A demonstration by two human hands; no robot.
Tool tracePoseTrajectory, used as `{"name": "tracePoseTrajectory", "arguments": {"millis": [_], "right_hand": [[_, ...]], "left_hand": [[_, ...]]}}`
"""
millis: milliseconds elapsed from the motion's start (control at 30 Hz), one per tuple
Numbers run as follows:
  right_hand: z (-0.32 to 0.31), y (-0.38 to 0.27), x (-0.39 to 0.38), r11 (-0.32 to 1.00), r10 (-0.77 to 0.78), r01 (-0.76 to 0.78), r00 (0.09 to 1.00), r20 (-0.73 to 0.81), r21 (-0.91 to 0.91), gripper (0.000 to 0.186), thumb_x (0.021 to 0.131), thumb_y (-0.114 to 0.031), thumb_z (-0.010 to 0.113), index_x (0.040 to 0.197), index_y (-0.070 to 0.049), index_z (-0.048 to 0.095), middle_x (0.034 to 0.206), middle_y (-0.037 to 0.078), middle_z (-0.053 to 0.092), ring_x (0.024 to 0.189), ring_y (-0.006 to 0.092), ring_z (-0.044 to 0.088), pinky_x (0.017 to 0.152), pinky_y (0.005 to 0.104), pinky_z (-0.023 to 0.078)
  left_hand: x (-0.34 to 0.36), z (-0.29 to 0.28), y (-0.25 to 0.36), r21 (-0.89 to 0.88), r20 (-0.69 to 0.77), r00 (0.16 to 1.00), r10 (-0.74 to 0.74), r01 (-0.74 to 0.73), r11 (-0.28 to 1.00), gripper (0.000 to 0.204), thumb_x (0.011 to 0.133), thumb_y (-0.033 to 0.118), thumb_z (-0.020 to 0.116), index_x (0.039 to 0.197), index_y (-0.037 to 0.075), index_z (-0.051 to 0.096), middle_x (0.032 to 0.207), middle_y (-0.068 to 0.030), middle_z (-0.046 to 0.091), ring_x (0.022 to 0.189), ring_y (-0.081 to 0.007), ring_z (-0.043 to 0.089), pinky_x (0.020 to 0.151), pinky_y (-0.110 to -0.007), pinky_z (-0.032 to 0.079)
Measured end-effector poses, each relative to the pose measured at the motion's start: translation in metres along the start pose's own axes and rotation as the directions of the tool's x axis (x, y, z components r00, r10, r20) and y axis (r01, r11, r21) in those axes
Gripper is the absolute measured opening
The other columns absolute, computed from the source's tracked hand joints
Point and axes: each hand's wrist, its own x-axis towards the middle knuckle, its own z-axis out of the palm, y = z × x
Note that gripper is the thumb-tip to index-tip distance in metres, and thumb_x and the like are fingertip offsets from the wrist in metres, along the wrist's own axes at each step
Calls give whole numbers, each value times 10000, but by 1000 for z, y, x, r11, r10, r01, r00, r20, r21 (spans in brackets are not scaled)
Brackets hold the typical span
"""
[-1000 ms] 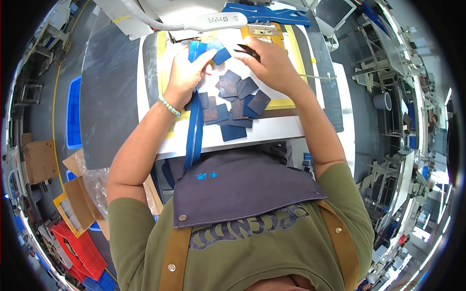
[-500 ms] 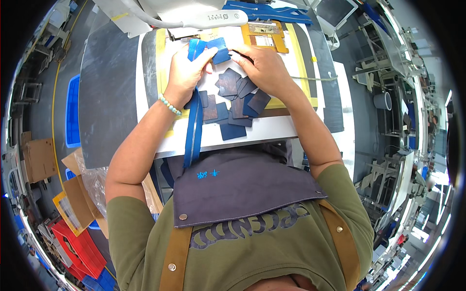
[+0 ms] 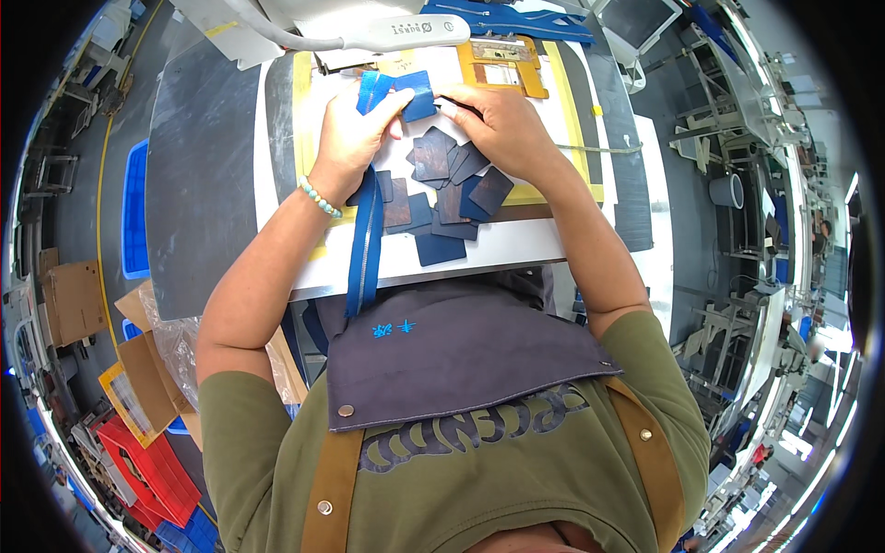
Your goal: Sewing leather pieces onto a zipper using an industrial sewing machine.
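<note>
My left hand (image 3: 347, 134) is closed on a long blue zipper (image 3: 366, 244), and its thumb presses on a small square blue patch (image 3: 418, 90) beside the tape. From under the hand the zipper tail hangs down over the table's near edge onto my apron. At the patch's right edge is my right hand (image 3: 509, 134), its fingers pinched together. A thin dark thing shows at those fingertips, too small to name. Just below both hands lies a loose heap of square patches (image 3: 441, 251), some dark blue, some brownish.
Beyond my hands is a yellow fixture plate (image 3: 525, 81), and blue zippers (image 3: 507, 23) lie at the far edge. A white lamp-like arm (image 3: 406, 35) reaches in above the work. A blue bin (image 3: 136, 212) and a cardboard box (image 3: 152, 369) stand left of the table (image 3: 207, 184).
</note>
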Motion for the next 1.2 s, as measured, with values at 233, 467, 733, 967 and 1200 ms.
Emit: {"name": "tracePoseTrajectory", "arguments": {"millis": [233,467,733,967,1200], "right_hand": [[-3,2,-1,1000,11,-12,999,32,19,279,967,-251,593,1158,-110,740,947,157,741,836,342,698,735,403,534],[-2,4,-1,1000,-6,5,999,32,10,281,968,-260,587,1151,-110,739,941,155,741,831,342,697,736,403,534],[-5,-3,1,999,22,-20,995,99,-27,312,979,-323,591,1087,-72,744,872,167,727,755,341,681,677,408,520],[-10,-3,0,983,79,-99,988,130,155,316,969,-340,646,950,-40,741,761,131,688,645,217,624,617,335,470],[-71,14,-25,899,298,-222,942,-154,378,353,975,-362,678,877,-23,676,673,-35,530,626,52,465,568,245,375]], "left_hand": [[0,0,-2,18,1,999,33,-33,999,189,932,194,736,905,16,678,675,-27,640,604,-84,574,609,-227,443],[-1,1,0,60,10,999,32,-33,998,194,934,207,727,858,30,710,645,-16,644,589,-77,564,590,-227,430],[-2,0,-2,103,31,999,31,-34,994,214,926,210,735,803,35,722,653,-11,651,587,-73,567,584,-227,435],[-3,3,1,120,35,997,66,-70,990,232,928,203,731,774,33,694,650,-20,650,589,-79,582,580,-237,443],[0,-2,-3,134,55,998,34,-41,990,217,921,207,740,824,21,685,659,-20,652,595,-84,589,600,-236,455]]}}
